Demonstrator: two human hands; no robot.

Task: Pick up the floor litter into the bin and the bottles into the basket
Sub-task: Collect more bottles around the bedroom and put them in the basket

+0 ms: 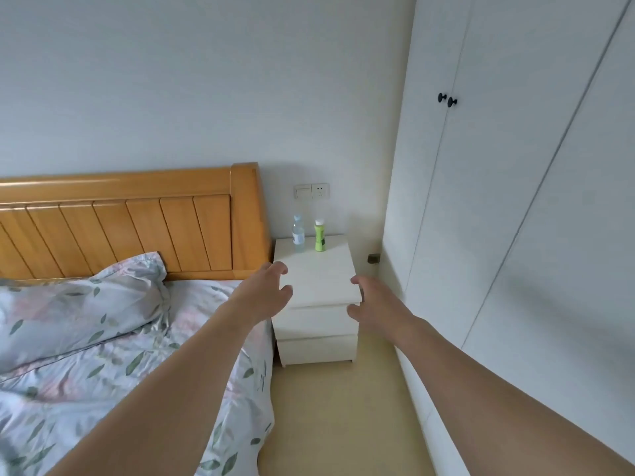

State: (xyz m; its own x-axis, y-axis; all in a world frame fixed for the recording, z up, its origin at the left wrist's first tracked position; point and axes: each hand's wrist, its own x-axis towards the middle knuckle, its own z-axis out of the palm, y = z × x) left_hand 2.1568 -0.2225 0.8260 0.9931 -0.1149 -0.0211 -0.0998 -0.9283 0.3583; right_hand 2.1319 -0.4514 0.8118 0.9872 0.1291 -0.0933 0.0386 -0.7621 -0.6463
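Both hands are reaching out toward a white nightstand, holding nothing.

The left hand point(266, 292) and right hand point(372, 305) are hanging spread wide, fingers loosely curved, above the nightstand's point(319, 273) front edge. A clear bottle point(298, 234) and a green bottle point(320, 236) are standing upright, just beside each other, at its back edge near the wall, well apart from both hands.

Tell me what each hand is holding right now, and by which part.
Nothing is held. The left hand and right hand reach, fingers spread, toward the clear bottle and green bottle standing on the nightstand.
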